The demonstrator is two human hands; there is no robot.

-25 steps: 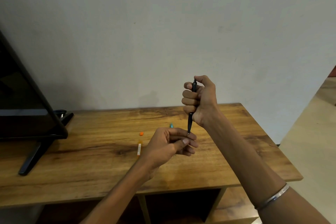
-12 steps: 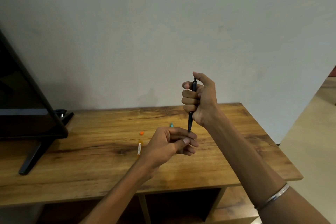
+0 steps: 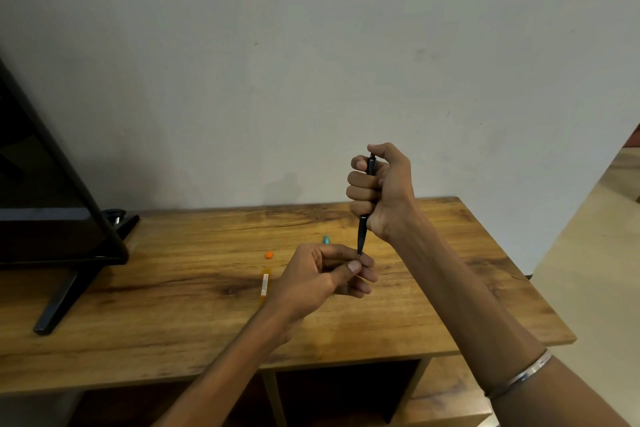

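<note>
Pale plaster wall behind, and a wooden table [image 3: 450, 288] in front of you with a dark screen [image 3: 52, 201] standing at its left end. You hold the work up in the air above the tabletop, roughly over its middle.

Your right hand [image 3: 384, 191] wraps the black pen [image 3: 362, 236] in a full fist, all four fingers curled round the barrel and the thumb hooked over the top end. That grip looks chosen to keep the pen upright and steady, point down, with the thumb ready to press from above. Your left hand [image 3: 318, 284] sits just beneath it, its thumb and forefinger pinched together at the very tip and the other fingers curled under. Whether something tiny lies between them is too small to tell.

You see a slim, dark, matte pen that narrows to a fine point, with only its two ends clear of your fist.

On the table lie an orange tube [image 3: 264, 286] with a white label, a small orange cap [image 3: 269, 255] near it, and a teal piece [image 3: 326, 238] farther back, probably parts set aside within easy reach.
</note>
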